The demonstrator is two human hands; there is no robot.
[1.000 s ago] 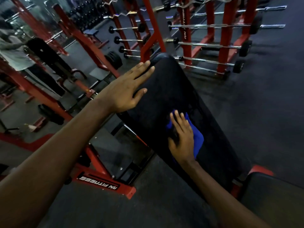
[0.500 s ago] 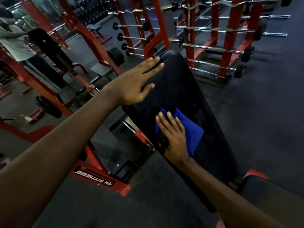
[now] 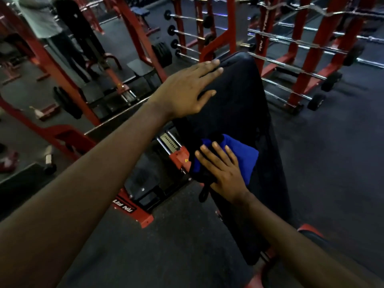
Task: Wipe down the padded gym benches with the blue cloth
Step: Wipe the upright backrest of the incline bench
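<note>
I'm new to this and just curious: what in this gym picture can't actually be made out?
- Head view: cloth, its near part lies under the right hand.
- Head view: whether the left hand touches the bench; only its back shows.
- Head view: frame label, its end hidden by the left arm.
- Head view: person at top left, cut off by the edge.

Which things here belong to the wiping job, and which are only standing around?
For the job: black padded bench, folded blue cloth, right hand pressing it, left hand near its top.
Standing around: red barbell rack with chrome bars, black weight plates.
</note>
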